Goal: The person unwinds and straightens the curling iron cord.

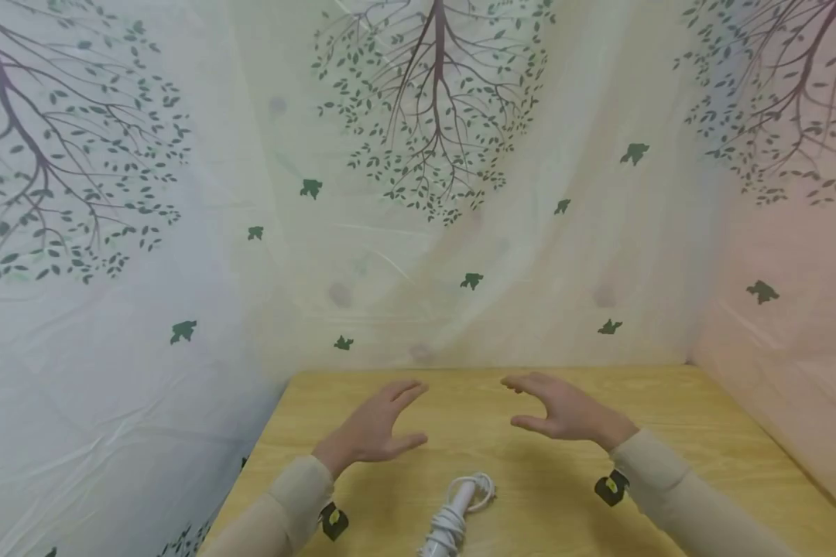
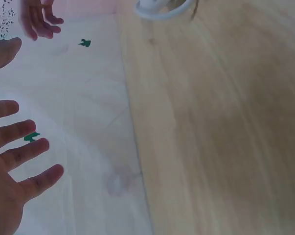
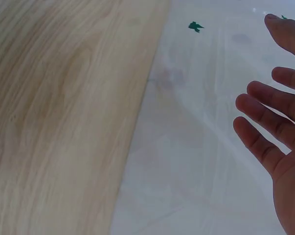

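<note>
Both hands are raised above a wooden table (image 1: 474, 433), apart from each other and holding nothing. My left hand (image 1: 376, 427) has its thumb and fingers spread, which the left wrist view shows too. Facing it from the right, my right hand (image 1: 573, 408) has its fingers extended and parted in the right wrist view. On the table, below and between the hands, lies a long white object (image 1: 463, 495) with a white cord (image 1: 447, 527) wound round it; its exact kind is unclear. The near end is cut off by the frame. Neither hand touches it.
A pale cloth (image 1: 404, 309) printed with trees and green birds hangs behind the table and along both sides. The table's back edge meets it. A small dark device (image 1: 334, 521) hangs at the left wrist, another (image 1: 611, 488) at the right.
</note>
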The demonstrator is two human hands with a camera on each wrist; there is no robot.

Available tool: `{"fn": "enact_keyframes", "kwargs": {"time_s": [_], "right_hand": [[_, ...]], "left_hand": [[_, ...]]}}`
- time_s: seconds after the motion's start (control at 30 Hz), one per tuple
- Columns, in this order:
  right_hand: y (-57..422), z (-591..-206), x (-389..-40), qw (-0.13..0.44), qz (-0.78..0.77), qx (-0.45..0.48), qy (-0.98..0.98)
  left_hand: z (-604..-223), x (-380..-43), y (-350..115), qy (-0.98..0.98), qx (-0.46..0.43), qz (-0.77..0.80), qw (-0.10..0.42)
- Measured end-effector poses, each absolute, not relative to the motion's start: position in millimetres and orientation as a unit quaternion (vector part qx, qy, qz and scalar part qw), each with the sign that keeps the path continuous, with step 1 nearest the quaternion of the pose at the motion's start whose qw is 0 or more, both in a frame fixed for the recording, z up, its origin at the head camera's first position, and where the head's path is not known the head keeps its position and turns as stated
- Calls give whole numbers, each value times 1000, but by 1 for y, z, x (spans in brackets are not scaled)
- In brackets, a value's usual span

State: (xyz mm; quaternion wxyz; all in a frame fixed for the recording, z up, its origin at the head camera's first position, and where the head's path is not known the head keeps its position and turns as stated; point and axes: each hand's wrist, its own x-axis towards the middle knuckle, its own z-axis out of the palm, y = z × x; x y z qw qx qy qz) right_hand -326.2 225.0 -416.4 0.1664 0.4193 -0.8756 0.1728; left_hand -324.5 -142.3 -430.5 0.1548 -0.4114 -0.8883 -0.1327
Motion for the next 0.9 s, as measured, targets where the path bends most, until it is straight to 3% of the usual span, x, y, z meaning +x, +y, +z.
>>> {"fn": "enact_keyframes", "kwargs": {"time_s": [0.27, 0.67, 0.9], "right_hand": [[215, -433, -323, 149, 175, 434, -871], [199, -455, -321, 106, 179, 440, -873], [192, -475, -321, 75, 177, 449, -873]], "left_hand": [[-452, -281, -155, -904, -378, -188, 66], [-497, -237, -165, -872, -411, -266, 16], [-551, -242, -170, -878, -308, -337, -147]]}}
